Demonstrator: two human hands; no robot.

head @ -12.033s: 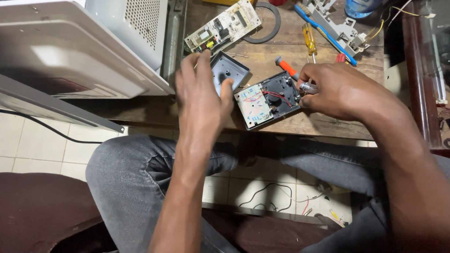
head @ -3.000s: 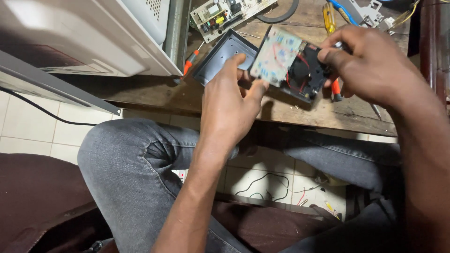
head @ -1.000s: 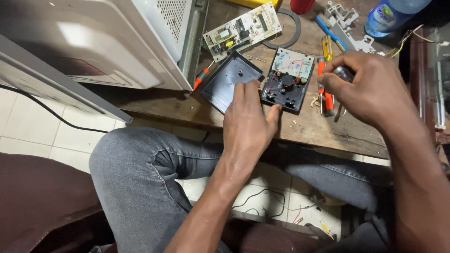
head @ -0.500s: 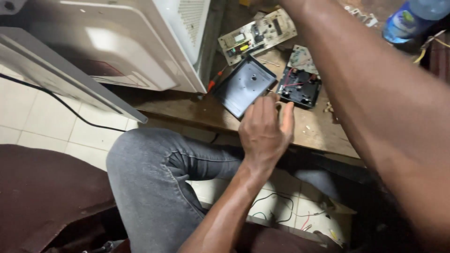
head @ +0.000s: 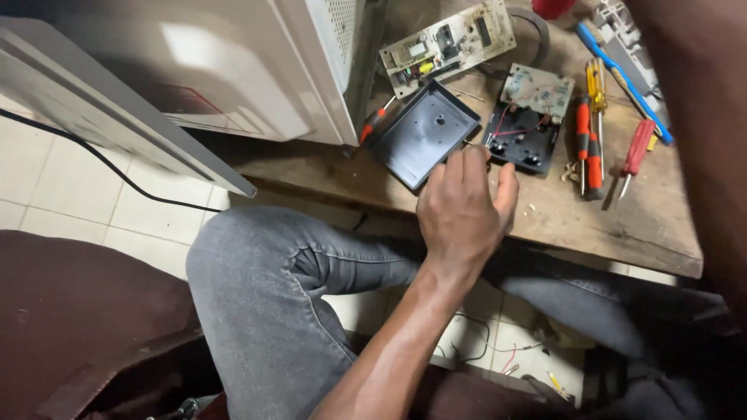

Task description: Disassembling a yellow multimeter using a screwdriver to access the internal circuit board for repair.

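1 view is supplied, the head view. In it, 2 black case halves lie side by side near the front edge of the wooden workbench (head: 591, 225). The empty back cover (head: 424, 132) lies hollow side up and tilted, just beside the open device body (head: 523, 140), which shows red wires and a pale circuit board (head: 538, 90) raised at its far end.

The left hand (head: 464, 208) hovers at the near edges of both halves, fingers spread and slightly curled, palm down. Nothing is pinched. Whether the fingertips touch the cover's corner cannot be told. The right hand is out of frame; only a dark forearm (head: 700, 132) crosses the right side, so its grip cannot be told.

The cover is judged light, stiff and thin-walled, with smooth plastic that may slip; it is best taken by 2 opposite rims. The body is judged slightly heavier and fragile: the thin wires and the raised board should not be gripped or pulled. Hold is best taken on the outer case walls.

3 screwdrivers (head: 588, 140) with red and yellow handles lie right of the body. A green circuit board (head: 447, 45) lies behind the cover, and a white appliance (head: 233, 70) stands at the left.
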